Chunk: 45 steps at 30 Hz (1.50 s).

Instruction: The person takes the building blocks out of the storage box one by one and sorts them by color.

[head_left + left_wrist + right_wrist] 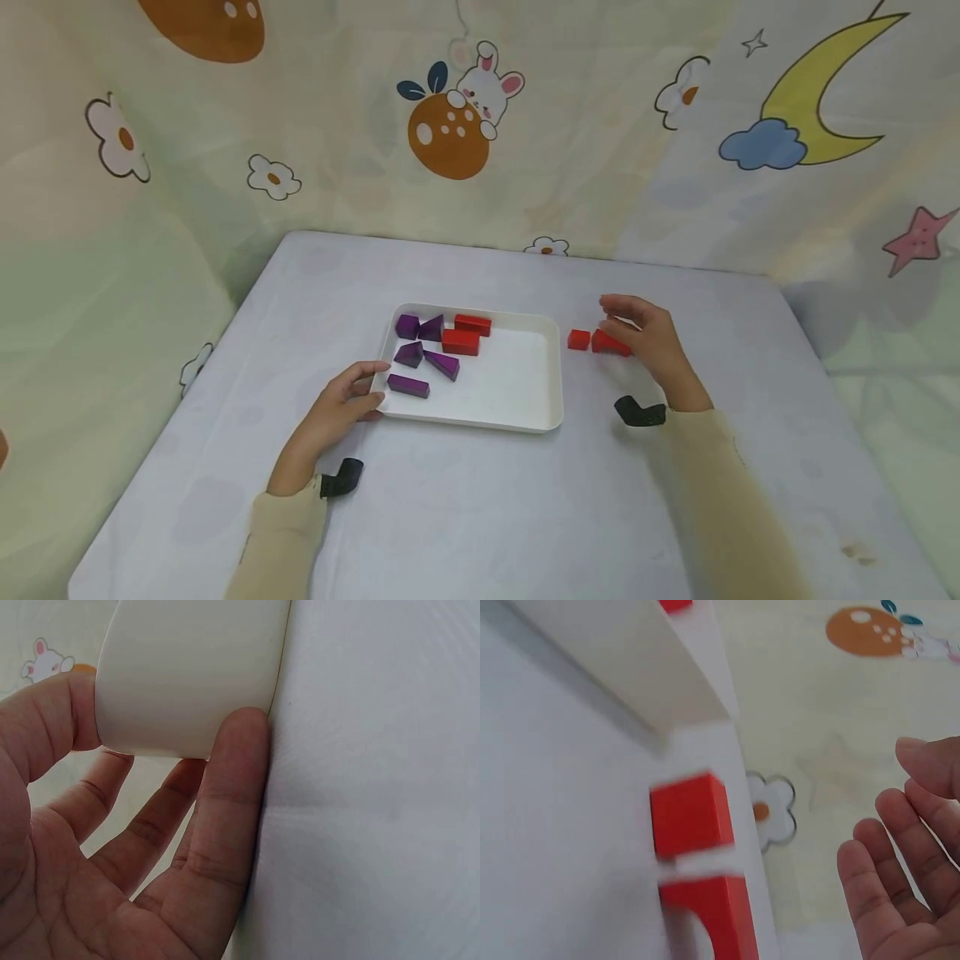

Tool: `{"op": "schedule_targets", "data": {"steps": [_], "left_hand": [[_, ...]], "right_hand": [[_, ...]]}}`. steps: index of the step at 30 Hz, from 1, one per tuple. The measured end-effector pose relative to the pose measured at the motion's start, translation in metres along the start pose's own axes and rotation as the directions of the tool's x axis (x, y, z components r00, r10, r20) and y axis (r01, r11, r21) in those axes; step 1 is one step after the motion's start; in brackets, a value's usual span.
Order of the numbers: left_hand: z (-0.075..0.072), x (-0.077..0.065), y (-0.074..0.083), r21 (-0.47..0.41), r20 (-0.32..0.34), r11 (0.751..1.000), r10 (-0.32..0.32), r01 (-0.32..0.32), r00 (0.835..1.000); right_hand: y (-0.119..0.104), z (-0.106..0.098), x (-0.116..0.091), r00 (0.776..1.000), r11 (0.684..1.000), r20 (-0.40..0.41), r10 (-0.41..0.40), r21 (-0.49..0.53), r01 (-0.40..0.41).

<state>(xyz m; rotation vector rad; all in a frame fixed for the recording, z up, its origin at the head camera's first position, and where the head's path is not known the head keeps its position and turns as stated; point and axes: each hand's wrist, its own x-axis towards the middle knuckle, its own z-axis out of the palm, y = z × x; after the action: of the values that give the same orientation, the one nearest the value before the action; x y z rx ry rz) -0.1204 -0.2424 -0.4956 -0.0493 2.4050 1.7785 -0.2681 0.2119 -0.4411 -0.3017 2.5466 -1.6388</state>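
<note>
- Just right of the white tray (517, 375), the red cube (578, 339) and the red arch block (606, 342) lie on the table (480, 508), a narrow gap between them; their place seems chosen for easy reach.
- Over the arch block's right part hovers the right hand (656, 342), its fingers loosely bent and the thumb apart from them; it pinches nothing, and the right wrist view shows it apart from both pieces.
- At the tray's left end, the left hand (335, 417) grips the wall between thumb and fingers, probably to steady it.
- Inside the tray, five purple blocks (408, 355) lie along the left, and two red blocks (461, 342) lie right of the far ones, apparently grouped by colour.
- Around the tray runs a raised rim, so a piece crossing from the right would need lifting over it; bare tray floor on the right and near side offers room.
- Farther out, the table's far edge runs well beyond the blocks, with printed cloth (585, 108) behind it; between the forearms, the near side leaves space for drawing back.
</note>
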Motion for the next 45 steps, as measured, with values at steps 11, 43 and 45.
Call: {"op": "schedule_targets", "data": {"steps": [11,43,45], "left_hand": [[-0.002,0.002,-0.002,-0.022,0.004,1.0,0.008,-0.008,1.0],[0.0,0.002,-0.001,-0.034,0.004,0.999,-0.021,0.021,1.0],[0.0,0.002,-0.001,-0.03,0.004,0.999,-0.021,0.021,1.0]], "right_hand": [[-0.024,0.078,0.025,0.99,0.995,0.128,-0.067,0.084,0.057],[-0.032,0.165,0.037,0.971,0.995,0.23,0.063,-0.086,-0.044],[-0.032,0.158,0.035,0.971,0.997,0.227,0.078,-0.036,-0.072]]}}
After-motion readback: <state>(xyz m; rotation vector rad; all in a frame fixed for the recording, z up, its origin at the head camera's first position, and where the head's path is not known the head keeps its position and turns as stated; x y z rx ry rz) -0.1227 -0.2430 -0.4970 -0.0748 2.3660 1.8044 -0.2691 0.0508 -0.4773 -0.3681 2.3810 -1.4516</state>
